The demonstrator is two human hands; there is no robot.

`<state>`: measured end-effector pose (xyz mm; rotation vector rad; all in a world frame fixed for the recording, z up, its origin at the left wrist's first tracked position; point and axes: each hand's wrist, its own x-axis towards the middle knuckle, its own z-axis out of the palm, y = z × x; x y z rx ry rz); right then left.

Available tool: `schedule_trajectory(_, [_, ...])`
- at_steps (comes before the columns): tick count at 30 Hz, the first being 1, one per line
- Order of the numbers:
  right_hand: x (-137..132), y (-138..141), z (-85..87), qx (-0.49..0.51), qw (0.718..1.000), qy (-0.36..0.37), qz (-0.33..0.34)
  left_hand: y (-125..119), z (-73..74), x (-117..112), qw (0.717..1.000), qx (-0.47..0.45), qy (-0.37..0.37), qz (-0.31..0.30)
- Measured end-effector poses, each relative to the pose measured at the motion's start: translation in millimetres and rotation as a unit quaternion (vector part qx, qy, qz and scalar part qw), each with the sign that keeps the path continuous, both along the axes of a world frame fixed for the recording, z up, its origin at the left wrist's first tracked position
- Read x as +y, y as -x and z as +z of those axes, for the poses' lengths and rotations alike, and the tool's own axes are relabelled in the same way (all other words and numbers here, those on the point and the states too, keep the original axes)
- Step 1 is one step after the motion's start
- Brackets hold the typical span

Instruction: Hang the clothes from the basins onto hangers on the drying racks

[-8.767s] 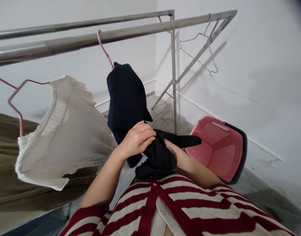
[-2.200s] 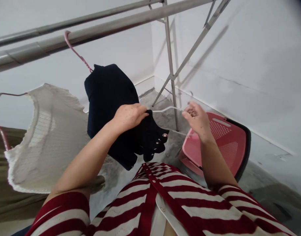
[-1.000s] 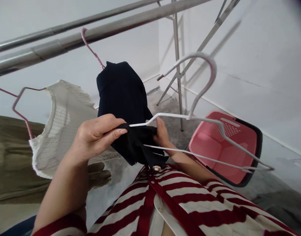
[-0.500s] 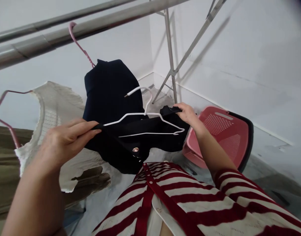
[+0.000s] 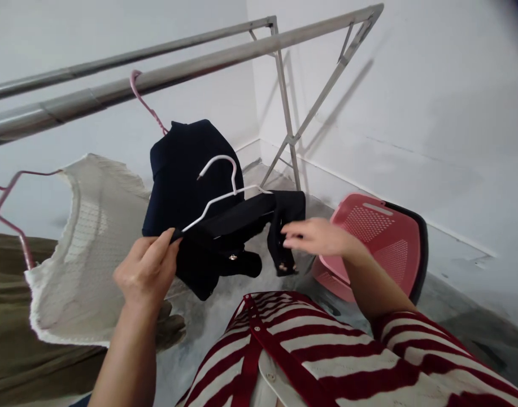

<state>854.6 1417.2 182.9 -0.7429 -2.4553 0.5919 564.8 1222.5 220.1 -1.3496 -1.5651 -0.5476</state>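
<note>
Under a steel drying rack (image 5: 284, 102), beside a pink laundry basket (image 5: 356, 199), a navy garment (image 5: 182, 181) hangs on the near rail. Below it, the left hand (image 5: 146, 271) pinches a black garment (image 5: 242, 220) with a white wire hanger (image 5: 234, 175) across it; the open right hand (image 5: 318, 237) sits just beside its buttoned edge.

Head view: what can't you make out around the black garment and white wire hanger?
- White wire hanger: lower bar hidden by the black garment.
- Garment's pinched end: covered by the left hand's fingers.
- Garment's buttons: too small for detail.
- Garment's overall cut: bunched, dark folds blur together.
</note>
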Motion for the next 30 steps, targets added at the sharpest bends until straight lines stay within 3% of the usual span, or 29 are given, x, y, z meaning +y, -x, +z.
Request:
schedule_trajectory(3, [15.1, -22.3, 11.5, 0.111, 0.990, -0.065, -0.065, 3.6, -2.4, -5.6, 0.997, -0.024, -0.003, -0.076])
schedule_trajectory(6, [33.5, -28.3, 16.0, 0.111, 0.987, -0.117, -0.016, -2.2, 1.2, -4.6, 0.991, -0.048, -0.007, -0.126])
schedule_trajectory(8, [40.0, -24.9, 13.9, 0.065, 0.993, -0.093, 0.028, -8.0, 5.2, -1.9, 0.985, -0.074, 0.004, -0.157])
schedule_trajectory(11, [43.3, -22.7, 10.1, 0.116, 0.992, -0.048, 0.000, -12.6, 11.0, 2.4, 0.965, -0.148, 0.026, -0.216])
schedule_trajectory(13, [45.4, -27.3, 9.9, 0.181, 0.982, -0.028, -0.042, -11.4, 13.6, 4.2, 0.938, -0.230, -0.020, -0.260])
schedule_trajectory(16, [51.5, -39.3, 10.4, 0.230, 0.967, 0.000, -0.110, -7.4, 15.8, 3.8, 0.865, -0.379, -0.106, -0.310])
schedule_trajectory(18, [56.5, -47.3, 8.7, 0.262, 0.953, 0.012, -0.153, -7.8, 17.1, 1.8, 0.843, -0.444, -0.049, -0.301])
schedule_trajectory(20, [61.0, -54.4, 5.4, 0.300, 0.935, 0.014, -0.187, -12.3, 19.5, 0.1, 0.857, -0.446, 0.067, -0.249])
schedule_trajectory(22, [64.0, -61.4, 2.1, 0.341, 0.917, 0.008, -0.209, -19.3, 23.3, 0.2, 0.876, -0.414, 0.134, -0.208])
schedule_trajectory(24, [65.1, -69.2, 0.2, 0.356, 0.910, 0.022, -0.210, -25.4, 28.2, 2.4, 0.881, -0.403, 0.148, -0.198])
schedule_trajectory(28, [61.3, -87.6, 1.2, 0.258, 0.943, 0.140, -0.155, -29.5, 33.9, 11.8, 0.882, -0.397, 0.111, -0.230])
schedule_trajectory(30, [57.9, -97.4, 4.7, 0.275, 0.934, 0.151, -0.171, -28.6, 32.3, 18.2, 0.882, -0.386, 0.134, -0.236])
